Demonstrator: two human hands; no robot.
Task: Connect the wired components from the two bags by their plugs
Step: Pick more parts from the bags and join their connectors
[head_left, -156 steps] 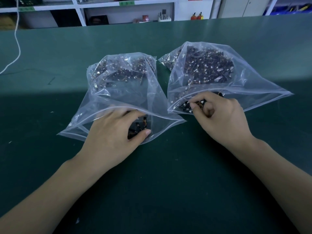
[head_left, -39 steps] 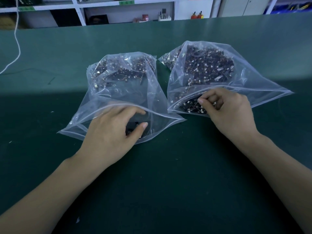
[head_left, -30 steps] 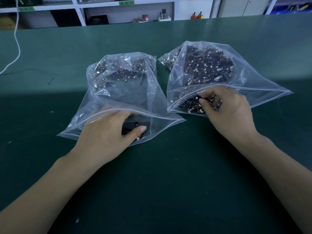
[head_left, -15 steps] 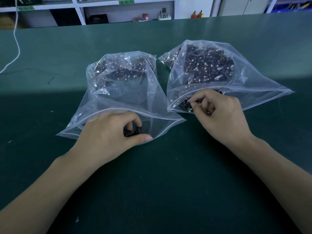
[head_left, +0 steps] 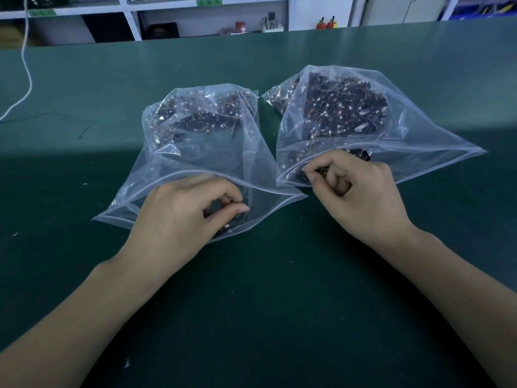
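Head view: your left hand point(head_left: 179, 217) is in the mouth of the left bag point(head_left: 195, 152), centre-left of frame, thumb and forefinger curled together on a small dark component point(head_left: 223, 229) near the lip. Your right hand point(head_left: 361, 197) is at the mouth of the right bag point(head_left: 349, 119), centre-right, fingers curled and pinching a bit of wire or a part at the opening; what exactly it holds is too small to tell.

Both bags lie flat on the green bench mat point(head_left: 84, 93), mouths toward you, just beside each other. The bulk of the wired components point(head_left: 344, 107) is heaped at the far end of each bag.

Handling, my read:
- Parts look light and tiny, with thin leads and small white plugs. Expect tangling; pulling one likely drags neighbours.
- Take hold by the dark body or the plug housing, not the wire. Thin leads probably won't tolerate a tug.
- Bag film is soft and slippery, so it will shift if you pull hard. Lift the part up and out rather than dragging it.
- For mating, pinch each plug housing close to its face and align before pushing. Orientation isn't readable from here.

Nothing is mated yet.
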